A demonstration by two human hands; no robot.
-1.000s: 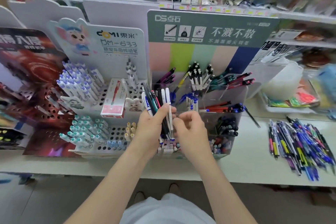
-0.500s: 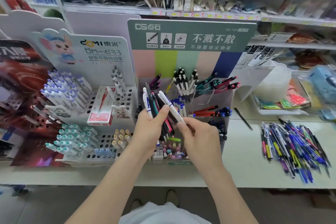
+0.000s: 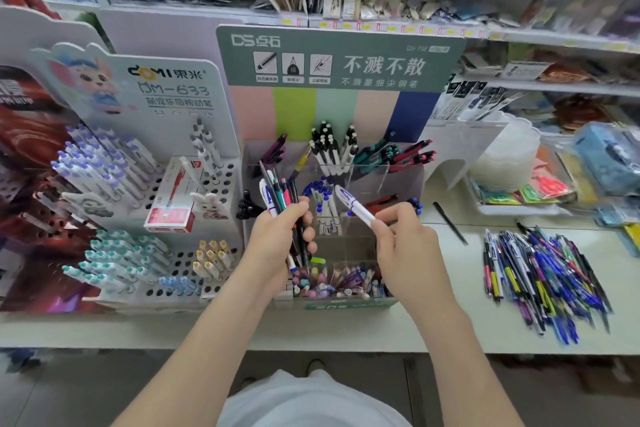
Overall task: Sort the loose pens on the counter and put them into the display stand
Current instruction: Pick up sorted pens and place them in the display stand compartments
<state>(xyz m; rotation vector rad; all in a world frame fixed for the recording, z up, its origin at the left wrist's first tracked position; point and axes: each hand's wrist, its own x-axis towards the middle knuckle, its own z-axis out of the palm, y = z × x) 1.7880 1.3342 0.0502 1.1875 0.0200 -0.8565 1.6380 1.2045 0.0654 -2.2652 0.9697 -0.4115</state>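
Observation:
My left hand [image 3: 277, 246] grips a bundle of mixed pens [image 3: 280, 194], tips fanned upward, in front of the clear acrylic display stand [image 3: 401, 180]. My right hand [image 3: 405, 246] pinches a single white pen with blue print [image 3: 353, 205], held apart from the bundle and pointing up-left over the stand. The stand's compartments hold sorted pens: purple, white-and-black, teal, red, and white-and-blue ones [image 3: 322, 198] in the middle row. A pile of loose pens [image 3: 540, 270] lies on the counter [image 3: 443, 315] to the right.
A white perforated pen rack [image 3: 138, 218] with a red box [image 3: 169, 208] stands left of the stand. A single black pen [image 3: 450, 222] lies on the counter beside it. Trays of small goods [image 3: 519, 184] sit at the back right, shelves behind.
My right hand has drawn the white pen out of the bundle and moved it right, clear of my left hand. The view has shifted slightly.

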